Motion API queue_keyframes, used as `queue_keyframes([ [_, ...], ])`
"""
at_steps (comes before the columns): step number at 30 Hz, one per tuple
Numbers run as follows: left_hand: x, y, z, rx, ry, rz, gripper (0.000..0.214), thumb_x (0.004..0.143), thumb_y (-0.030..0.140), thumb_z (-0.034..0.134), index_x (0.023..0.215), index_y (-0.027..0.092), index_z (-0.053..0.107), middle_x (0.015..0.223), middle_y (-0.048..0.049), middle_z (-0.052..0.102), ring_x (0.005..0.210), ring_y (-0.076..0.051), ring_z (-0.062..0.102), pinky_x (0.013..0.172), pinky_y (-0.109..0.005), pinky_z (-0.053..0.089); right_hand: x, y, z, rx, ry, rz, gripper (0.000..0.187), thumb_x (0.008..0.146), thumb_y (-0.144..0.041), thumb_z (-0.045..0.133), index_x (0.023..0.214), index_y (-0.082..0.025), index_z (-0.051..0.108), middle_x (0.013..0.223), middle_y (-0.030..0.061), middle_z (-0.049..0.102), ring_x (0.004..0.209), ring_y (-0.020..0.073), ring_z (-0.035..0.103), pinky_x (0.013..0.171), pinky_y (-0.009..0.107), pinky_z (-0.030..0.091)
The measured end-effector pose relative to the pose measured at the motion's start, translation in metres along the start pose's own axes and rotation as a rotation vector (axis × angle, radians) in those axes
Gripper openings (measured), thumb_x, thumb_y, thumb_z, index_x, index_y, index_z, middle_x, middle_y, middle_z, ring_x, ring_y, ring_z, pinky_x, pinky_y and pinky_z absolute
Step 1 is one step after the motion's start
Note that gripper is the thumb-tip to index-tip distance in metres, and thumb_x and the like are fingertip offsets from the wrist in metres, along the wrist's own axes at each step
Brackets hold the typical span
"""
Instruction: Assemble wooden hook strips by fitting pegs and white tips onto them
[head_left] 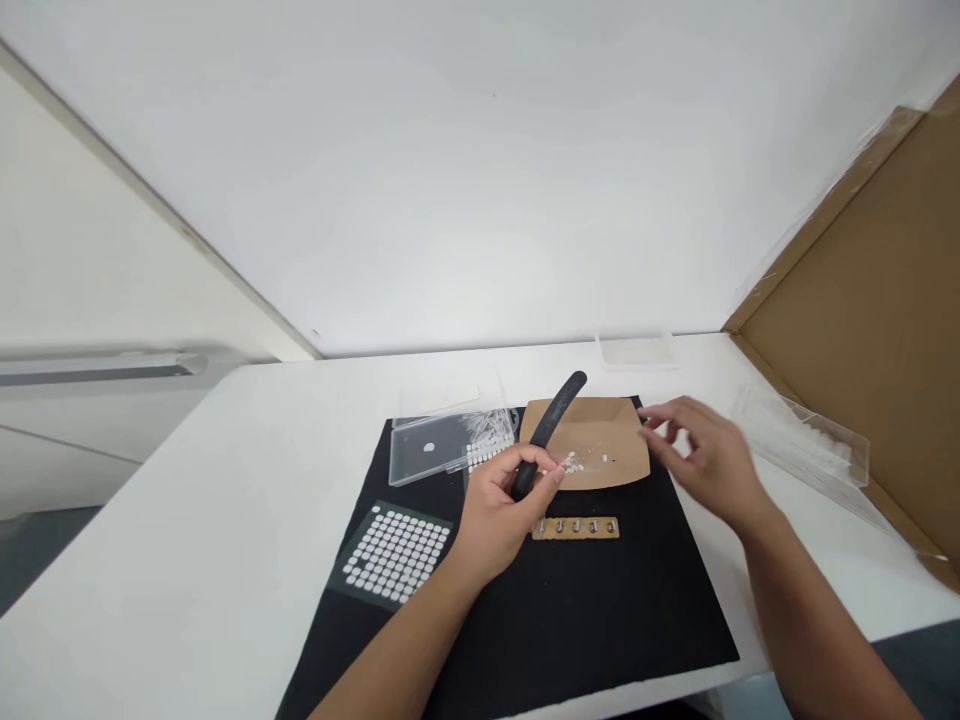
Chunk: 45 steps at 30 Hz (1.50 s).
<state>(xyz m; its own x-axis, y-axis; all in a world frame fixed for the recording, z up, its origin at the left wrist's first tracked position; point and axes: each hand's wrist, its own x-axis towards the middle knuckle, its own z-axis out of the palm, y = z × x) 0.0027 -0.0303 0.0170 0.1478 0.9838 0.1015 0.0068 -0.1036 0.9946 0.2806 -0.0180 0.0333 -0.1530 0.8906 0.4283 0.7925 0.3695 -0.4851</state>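
Note:
My left hand [504,505] is closed around a black curved strip [559,408] that looks like a nail file, its rounded end pointing up and away. Thumb and forefinger meet near a tiny white piece [559,468]; whether they pinch it is unclear. Under the fingertips is a brown card sheet [592,425] with small white oval pieces [574,465] scattered on it. My right hand [694,450], slightly blurred, hovers at the card's right edge. Its thumb and forefinger tips come together by something small and dark that I cannot make out.
On the black mat [600,610] lie a green sheet with rows of white ovals [397,555] and a tan strip holding several metal pieces [576,528]. A clear plastic box [420,465] with thin clear pieces stands behind. Another clear box [817,440] is right, beside a cardboard wall [870,280].

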Motion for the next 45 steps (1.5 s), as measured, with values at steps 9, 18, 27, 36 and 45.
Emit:
queue_keyframes([
  [9,-0.006,0.004,0.007,-0.069,-0.131,-0.100,0.036,0.090,0.050,0.081,0.088,0.016,0.069,0.061,0.0032,0.058,0.040,-0.004,0.042,0.039,-0.017,0.033,-0.010,-0.049,0.046,0.674,-0.150,-0.052,0.015,0.100,-0.040,0.077,0.112,-0.031,0.080,0.098,0.0035,0.079,0.085,0.0189,0.073,0.069,0.030,0.058],
  [18,-0.004,0.003,0.006,0.093,-0.117,0.024,0.025,0.095,0.040,0.075,0.089,0.016,0.072,0.079,-0.0030,0.070,0.051,-0.007,0.049,0.047,-0.020,0.040,-0.014,-0.045,0.053,0.624,-0.143,-0.017,0.019,0.106,-0.040,0.065,0.100,-0.026,0.076,0.091,0.0038,0.075,0.082,0.0197,0.070,0.072,0.033,0.054],
  [27,-0.007,0.000,0.009,0.415,-0.003,0.179,0.035,0.110,0.031,0.048,0.143,0.019,0.055,0.079,-0.0003,0.068,0.070,-0.019,0.067,0.072,-0.031,0.053,-0.012,-0.042,0.060,0.313,0.086,0.023,0.020,0.109,-0.037,0.056,0.096,-0.024,0.063,0.090,0.0041,0.071,0.071,0.0180,0.061,0.067,0.034,0.050],
  [36,-0.010,0.006,0.016,0.544,-0.007,0.283,0.030,0.109,0.025,0.049,0.124,0.022,0.075,0.078,-0.0027,0.070,0.078,-0.021,0.071,0.081,-0.031,0.058,-0.009,-0.049,0.078,0.196,0.199,0.022,0.022,0.112,-0.040,0.048,0.101,-0.025,0.060,0.093,0.0070,0.072,0.088,0.0237,0.071,0.074,0.038,0.055],
  [45,-0.011,0.000,0.013,0.571,0.003,0.356,0.032,0.109,0.022,0.051,0.132,0.021,0.074,0.116,-0.0113,0.081,0.103,-0.024,0.079,0.093,-0.035,0.061,-0.004,-0.050,0.074,0.175,0.156,0.009,0.018,0.110,-0.034,0.054,0.097,-0.024,0.060,0.089,0.0045,0.073,0.079,0.0199,0.068,0.069,0.033,0.050],
])
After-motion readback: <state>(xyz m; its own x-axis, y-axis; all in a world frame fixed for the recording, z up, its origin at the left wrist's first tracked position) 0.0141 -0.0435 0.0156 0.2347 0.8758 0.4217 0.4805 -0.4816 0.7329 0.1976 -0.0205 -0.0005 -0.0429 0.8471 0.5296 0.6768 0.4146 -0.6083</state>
